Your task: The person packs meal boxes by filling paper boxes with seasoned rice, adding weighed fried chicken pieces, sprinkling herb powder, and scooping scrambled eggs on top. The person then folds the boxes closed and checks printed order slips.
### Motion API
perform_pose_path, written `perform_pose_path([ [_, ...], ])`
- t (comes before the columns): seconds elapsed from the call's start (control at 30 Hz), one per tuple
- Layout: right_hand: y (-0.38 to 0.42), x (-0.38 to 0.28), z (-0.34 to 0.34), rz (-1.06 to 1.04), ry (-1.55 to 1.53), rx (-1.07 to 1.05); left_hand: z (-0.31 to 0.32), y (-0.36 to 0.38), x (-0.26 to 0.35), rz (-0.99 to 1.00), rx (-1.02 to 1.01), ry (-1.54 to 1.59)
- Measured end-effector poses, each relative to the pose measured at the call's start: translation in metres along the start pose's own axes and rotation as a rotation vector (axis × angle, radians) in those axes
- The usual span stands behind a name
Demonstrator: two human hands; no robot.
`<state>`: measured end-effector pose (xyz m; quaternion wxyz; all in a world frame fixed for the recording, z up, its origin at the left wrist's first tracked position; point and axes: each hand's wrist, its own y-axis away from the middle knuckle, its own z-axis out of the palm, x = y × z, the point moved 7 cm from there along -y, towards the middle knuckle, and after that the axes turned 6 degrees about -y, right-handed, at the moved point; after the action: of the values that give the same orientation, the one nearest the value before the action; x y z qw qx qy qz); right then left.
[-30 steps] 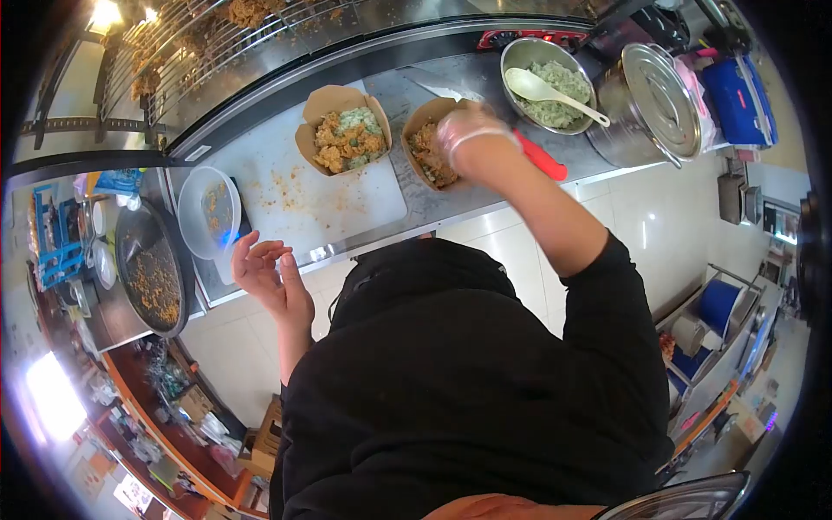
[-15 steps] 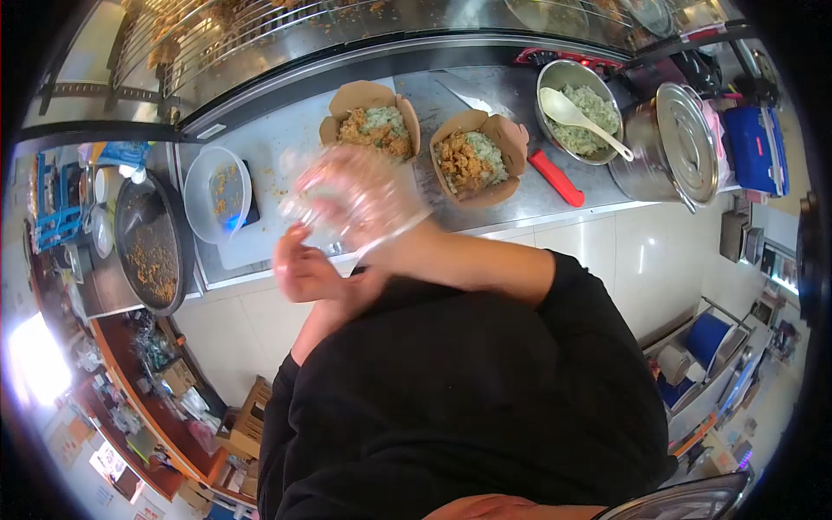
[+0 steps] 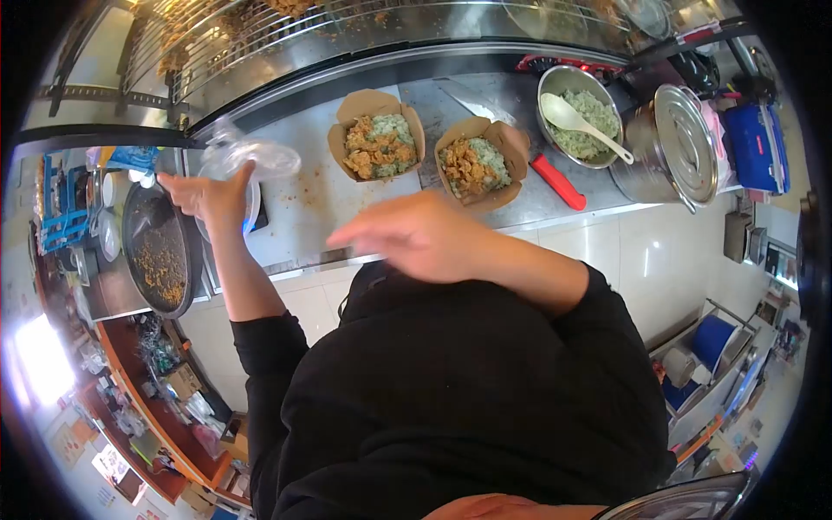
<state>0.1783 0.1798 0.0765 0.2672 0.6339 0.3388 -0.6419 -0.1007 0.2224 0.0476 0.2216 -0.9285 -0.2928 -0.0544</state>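
Observation:
My left hand [image 3: 206,196] is raised at the left end of the counter and grips a crumpled clear plastic glove [image 3: 253,158] over the white bowl [image 3: 252,201]. My right hand [image 3: 416,239] is bare, with its fingers spread, and hovers above the counter's front edge holding nothing. Behind it stand two open brown paper boxes filled with fried pieces and green rice, one [image 3: 377,139] on the white cutting board [image 3: 299,212] and one [image 3: 475,161] to its right.
A steel bowl of green rice [image 3: 598,113] with a white spoon [image 3: 576,119] sits at the back right, beside a lidded steel pot [image 3: 674,143]. A red-handled knife [image 3: 556,180] lies near the boxes. A dark pan of crumbs [image 3: 156,251] is at the left.
My right hand left the right box and came to my left hand, which pulled the clear glove off it. The left hand then carried the glove up to the left.

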Motion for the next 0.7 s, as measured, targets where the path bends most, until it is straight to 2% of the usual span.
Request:
perform_pose_path([
  [0.03,0.009,-0.002,-0.023,-0.019,0.099,0.186,-0.006,-0.002,0.011,0.066,-0.034,-0.018],
  [0.07,0.019,-0.004,-0.046,-0.042,0.197,0.373,-0.013,0.002,0.026,0.197,0.04,0.014],
  [0.13,0.041,-0.008,-0.09,0.045,0.453,0.636,-0.022,0.024,0.054,0.457,0.189,0.067],
  [0.2,0.076,0.0,-0.121,0.222,0.855,0.895,0.034,0.059,0.049,0.196,-0.289,0.552],
  [0.27,0.115,0.032,-0.143,0.4,1.039,0.965,0.079,0.111,0.061,-0.076,-0.75,0.748],
  [0.33,0.129,0.074,-0.152,0.741,0.808,0.694,0.108,0.145,0.071,-0.176,-1.033,0.828],
  [0.37,0.138,0.095,-0.151,0.901,0.687,0.548,0.115,0.151,0.071,-0.235,-1.089,0.862],
  [0.47,0.157,0.166,-0.154,0.865,0.131,0.521,0.131,0.154,0.074,-0.382,-1.214,0.925],
  [0.5,0.156,0.169,-0.154,0.823,0.01,0.646,0.139,0.15,0.073,-0.41,-1.236,0.916],
  [0.53,0.152,0.164,-0.153,0.828,0.121,0.6,0.143,0.15,0.068,-0.443,-1.255,0.907],
  [0.63,0.134,0.155,-0.154,0.788,0.518,0.424,0.148,0.151,0.065,-0.373,-1.277,0.943],
  [0.67,0.138,0.172,-0.158,0.679,0.545,0.368,0.156,0.15,0.065,0.021,-1.19,0.763],
  [0.7,0.137,0.161,-0.149,0.706,0.38,0.5,0.141,0.153,0.077,0.621,-1.071,0.394],
])
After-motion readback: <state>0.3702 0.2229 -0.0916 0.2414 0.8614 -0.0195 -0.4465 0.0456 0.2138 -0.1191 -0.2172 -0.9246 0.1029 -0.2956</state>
